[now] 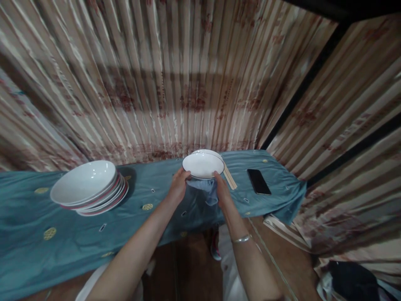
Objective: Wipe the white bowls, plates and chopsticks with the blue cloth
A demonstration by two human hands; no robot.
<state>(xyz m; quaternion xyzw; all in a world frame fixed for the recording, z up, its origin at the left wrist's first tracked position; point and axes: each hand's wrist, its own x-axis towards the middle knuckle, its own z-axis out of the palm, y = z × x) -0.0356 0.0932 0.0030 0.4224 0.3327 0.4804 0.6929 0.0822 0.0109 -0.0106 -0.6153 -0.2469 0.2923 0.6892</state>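
A white plate with a dark rim (203, 165) is held up between my two hands, tilted toward me. My left hand (179, 183) grips its left edge, thumb on the upper face. On the opposite edge, my right hand (221, 189) pinches it with the thumb on top. A light blue cloth (209, 193) hangs below the plate, close to my right hand; whether my fingers hold it I cannot tell. Another white dish (206, 151) shows partly behind the plate. Wooden chopsticks (230, 177) lie just right of it.
At the left of the table stands a leaning stack of white plates and bowls (86, 184), some red-rimmed. A black phone (258, 181) lies at the right on the teal tablecloth (140, 225). Pleated curtains (175, 83) hang behind. A dark bag-like object (354, 280) sits low at the right.
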